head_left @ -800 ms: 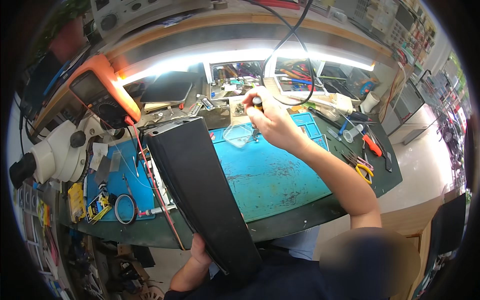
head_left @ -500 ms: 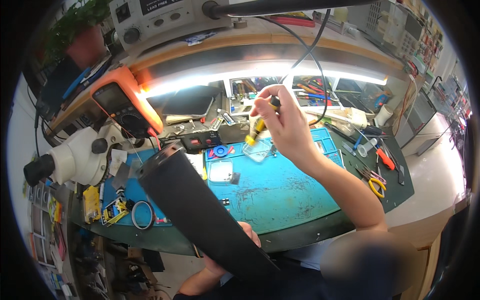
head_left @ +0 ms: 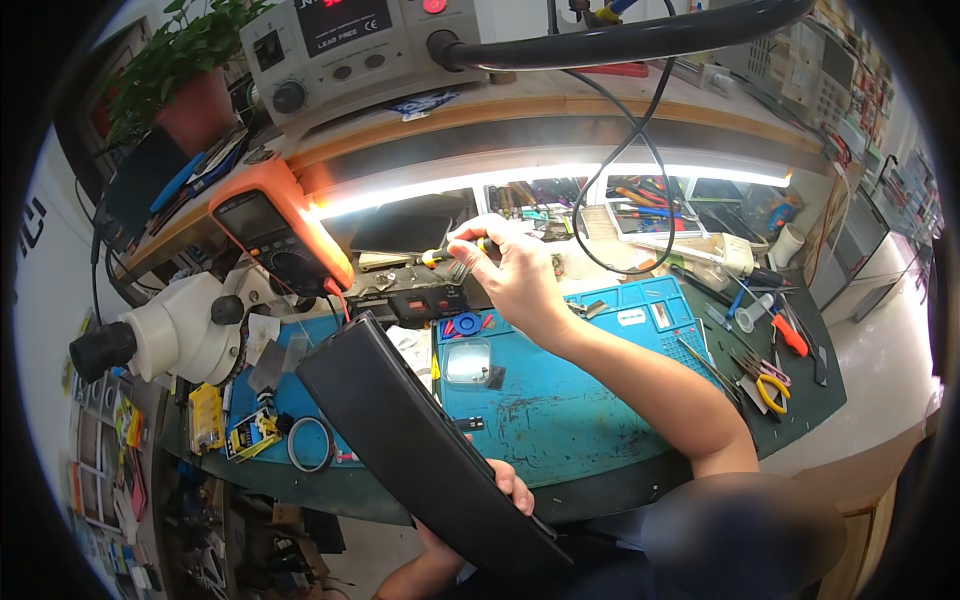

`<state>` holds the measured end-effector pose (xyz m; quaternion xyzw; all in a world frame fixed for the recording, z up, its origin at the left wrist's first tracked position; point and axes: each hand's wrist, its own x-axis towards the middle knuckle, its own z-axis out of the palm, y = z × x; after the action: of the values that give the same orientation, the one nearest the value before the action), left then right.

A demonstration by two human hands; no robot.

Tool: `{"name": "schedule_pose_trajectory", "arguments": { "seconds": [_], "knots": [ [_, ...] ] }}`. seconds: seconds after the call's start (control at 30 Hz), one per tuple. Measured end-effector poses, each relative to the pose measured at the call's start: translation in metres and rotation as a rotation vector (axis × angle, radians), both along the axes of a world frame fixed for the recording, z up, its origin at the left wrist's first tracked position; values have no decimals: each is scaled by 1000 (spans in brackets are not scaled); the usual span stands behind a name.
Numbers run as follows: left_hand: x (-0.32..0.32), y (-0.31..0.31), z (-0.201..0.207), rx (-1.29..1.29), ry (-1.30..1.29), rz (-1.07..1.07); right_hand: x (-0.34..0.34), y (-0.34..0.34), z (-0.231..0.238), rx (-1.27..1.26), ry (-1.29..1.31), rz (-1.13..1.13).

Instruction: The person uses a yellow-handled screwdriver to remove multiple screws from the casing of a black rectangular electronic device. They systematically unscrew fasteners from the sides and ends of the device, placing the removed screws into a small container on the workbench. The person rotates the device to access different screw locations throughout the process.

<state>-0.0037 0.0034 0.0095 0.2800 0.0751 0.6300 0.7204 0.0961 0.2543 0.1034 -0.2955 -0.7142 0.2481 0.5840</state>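
Note:
A long black box-like device (head_left: 425, 440) slants across the left front of the bench, its near end close to my body. My left hand (head_left: 508, 485) is closed around its lower part, fingers on the right edge; the palm is hidden behind it. Over the back of the blue mat (head_left: 570, 420), my right hand (head_left: 510, 275) is raised, its fingers closed on a yellow and black screwdriver (head_left: 435, 257). The screwdriver points left, apart from the device. Below that hand, a small clear tray (head_left: 467, 362) lies on the mat.
An orange multimeter (head_left: 268, 230) and a white microscope (head_left: 165, 335) stand at left. Yellow-handled pliers (head_left: 772, 390) and other tools lie at right. A hot-air station (head_left: 350, 60) sits on the shelf, its black hose (head_left: 640, 45) crossing overhead. A tape ring (head_left: 311, 444) lies near the device.
My right hand has moved left with the screwdriver, which has swung from pointing down to nearly level. The device has turned slightly in my left hand. The whole view has shifted a little.

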Motion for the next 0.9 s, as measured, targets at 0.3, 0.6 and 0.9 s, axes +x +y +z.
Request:
{"name": "schedule_pose_trajectory", "arguments": {
  "seconds": [0.3, 0.6, 0.9],
  "knots": [
    [3, 0, 1, -55, -55, 34, 15, -1, 8, 16, -20, -68],
    [4, 6, 5, 68, 152, -32, 116, -16, 6, 1, -399, -225],
    [0, 0, 10, -98, 257, -94, 118, -5, -27, 10, -431, -153]
  ]
}}
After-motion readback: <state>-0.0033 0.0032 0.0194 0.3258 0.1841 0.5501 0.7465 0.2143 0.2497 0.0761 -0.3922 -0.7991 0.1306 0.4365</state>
